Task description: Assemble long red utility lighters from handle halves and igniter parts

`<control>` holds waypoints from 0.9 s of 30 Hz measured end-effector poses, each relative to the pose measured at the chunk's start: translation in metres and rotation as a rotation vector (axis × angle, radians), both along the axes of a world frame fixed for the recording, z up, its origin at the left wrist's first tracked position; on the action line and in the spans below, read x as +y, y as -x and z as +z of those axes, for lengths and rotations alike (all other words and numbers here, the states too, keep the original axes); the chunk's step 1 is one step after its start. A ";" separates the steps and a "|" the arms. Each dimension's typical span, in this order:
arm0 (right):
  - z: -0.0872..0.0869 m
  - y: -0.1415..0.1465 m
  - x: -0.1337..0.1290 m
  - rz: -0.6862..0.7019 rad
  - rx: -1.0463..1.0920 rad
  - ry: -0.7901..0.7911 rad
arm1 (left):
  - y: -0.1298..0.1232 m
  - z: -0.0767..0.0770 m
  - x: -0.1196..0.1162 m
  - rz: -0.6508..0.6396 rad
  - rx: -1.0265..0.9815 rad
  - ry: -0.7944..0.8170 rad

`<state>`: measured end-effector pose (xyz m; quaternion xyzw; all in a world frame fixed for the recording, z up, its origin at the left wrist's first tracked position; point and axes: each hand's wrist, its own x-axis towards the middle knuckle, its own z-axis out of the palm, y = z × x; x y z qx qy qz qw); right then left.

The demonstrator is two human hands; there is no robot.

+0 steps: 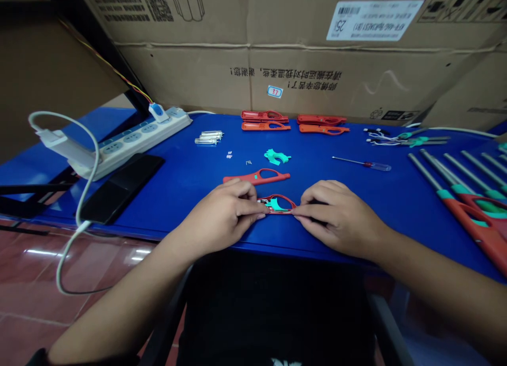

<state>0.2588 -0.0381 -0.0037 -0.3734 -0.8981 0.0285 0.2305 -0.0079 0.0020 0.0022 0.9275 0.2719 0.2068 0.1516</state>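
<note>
At the front edge of the table, my left hand (225,215) and my right hand (336,215) hold a red lighter half-shell (280,213) between them. The left fingers pinch its body end; the right fingertips grip the narrow end past the handle loop. Inside the shell sit a green trigger (273,204) and some pale wire, partly covered by my left fingers. Just behind lies another red half-shell (242,179). Beyond it are a loose green trigger part (276,156), a few small screws (249,162) and tiny white pieces (229,155).
Several red shells (324,129) and clear tubes (208,138) line the back. A screwdriver (372,166), wired parts (412,140) and lighters with metal barrels (471,213) lie right. A power strip (134,139) and black phone (121,189) are left. Cardboard (198,75) stands behind.
</note>
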 end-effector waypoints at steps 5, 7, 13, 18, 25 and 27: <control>0.003 0.005 0.001 0.013 -0.069 0.016 | 0.001 0.004 0.003 -0.009 0.063 -0.005; 0.006 0.007 0.001 0.004 -0.080 0.060 | 0.001 0.006 0.004 -0.014 0.083 -0.004; 0.008 0.006 0.002 -0.016 -0.075 0.140 | 0.002 0.005 0.004 -0.017 0.068 0.004; 0.002 0.002 0.002 -0.020 -0.011 0.103 | 0.003 0.000 0.003 -0.017 0.001 0.010; 0.001 0.001 0.002 -0.025 0.017 0.132 | 0.014 0.007 -0.004 0.054 -0.099 0.016; 0.000 0.000 0.002 -0.022 0.024 0.142 | 0.019 0.007 -0.004 0.121 -0.127 0.003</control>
